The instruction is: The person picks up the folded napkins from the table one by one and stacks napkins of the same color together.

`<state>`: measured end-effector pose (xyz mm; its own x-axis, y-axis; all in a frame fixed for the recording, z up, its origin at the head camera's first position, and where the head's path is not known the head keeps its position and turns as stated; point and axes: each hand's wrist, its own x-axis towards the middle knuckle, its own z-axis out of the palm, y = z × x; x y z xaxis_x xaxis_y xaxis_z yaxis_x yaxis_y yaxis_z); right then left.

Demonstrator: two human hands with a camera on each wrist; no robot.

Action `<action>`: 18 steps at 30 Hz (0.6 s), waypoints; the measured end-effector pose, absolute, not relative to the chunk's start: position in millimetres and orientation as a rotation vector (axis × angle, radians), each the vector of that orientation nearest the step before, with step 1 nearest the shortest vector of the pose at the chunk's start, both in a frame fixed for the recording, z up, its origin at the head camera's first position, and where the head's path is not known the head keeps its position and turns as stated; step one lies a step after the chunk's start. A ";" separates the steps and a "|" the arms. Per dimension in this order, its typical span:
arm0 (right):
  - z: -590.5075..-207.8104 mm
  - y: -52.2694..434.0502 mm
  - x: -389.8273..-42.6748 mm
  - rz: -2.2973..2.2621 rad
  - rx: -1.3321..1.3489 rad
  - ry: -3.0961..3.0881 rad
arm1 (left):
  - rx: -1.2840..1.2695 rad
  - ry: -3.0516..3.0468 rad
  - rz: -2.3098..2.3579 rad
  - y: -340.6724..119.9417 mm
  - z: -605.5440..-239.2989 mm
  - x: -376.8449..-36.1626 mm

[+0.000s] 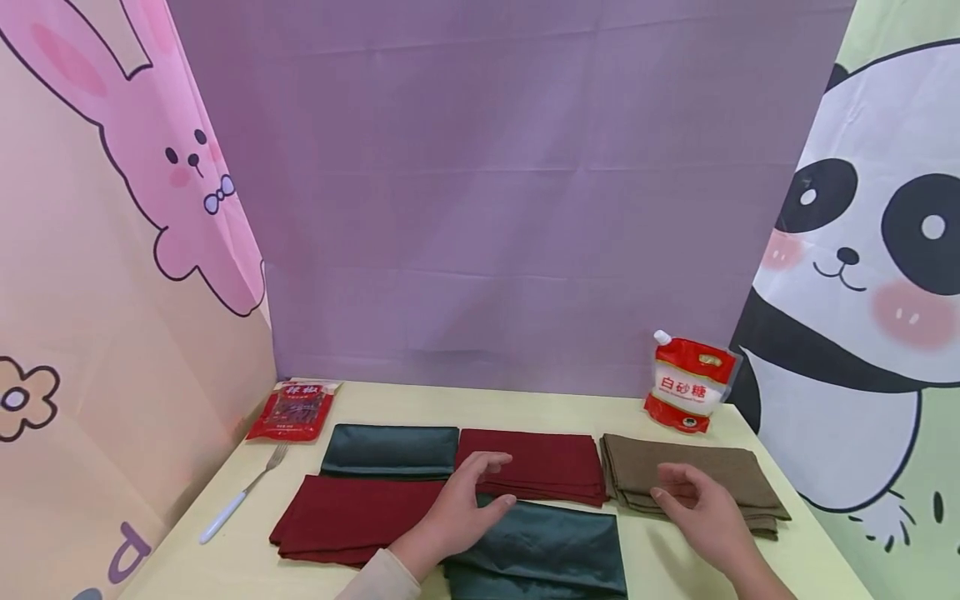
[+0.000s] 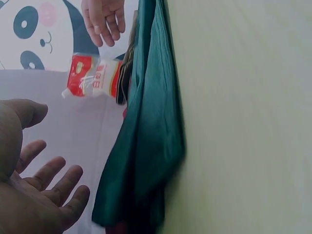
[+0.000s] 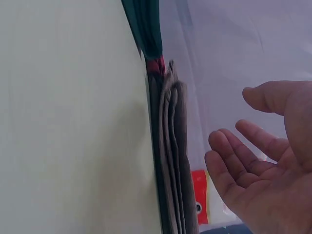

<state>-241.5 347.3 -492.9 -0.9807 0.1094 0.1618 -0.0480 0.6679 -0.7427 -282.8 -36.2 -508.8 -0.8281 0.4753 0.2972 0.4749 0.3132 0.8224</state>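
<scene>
My left hand hovers over the cloths in the middle, fingers relaxed and holding nothing. Under and beside it lie a folded dark green cloth at the front and a folded red cloth to its left. My right hand, also holding nothing, is held above the folded brown cloth, fingers loosely bent. Behind the hands, a second red cloth and a second green cloth lie folded in a row with the brown one. The right wrist view shows the brown cloth's stacked layers edge-on.
A red and white sugar pouch stands at the back right of the pale table. At the back left lies a red packet, with a fork in front of it. Printed curtains with a panda and a rabbit enclose the sides.
</scene>
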 end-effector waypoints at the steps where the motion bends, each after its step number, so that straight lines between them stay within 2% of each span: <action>1: -492.9 344.6 -240.8 1.216 -0.034 -2.686 | 0.914 2.547 1.597 -39.4 -509.9 -282.5; 18: -493.4 320.3 -237.8 1.319 -0.007 -2.731 | 0.771 2.561 1.557 -84.4 -516.0 -275.4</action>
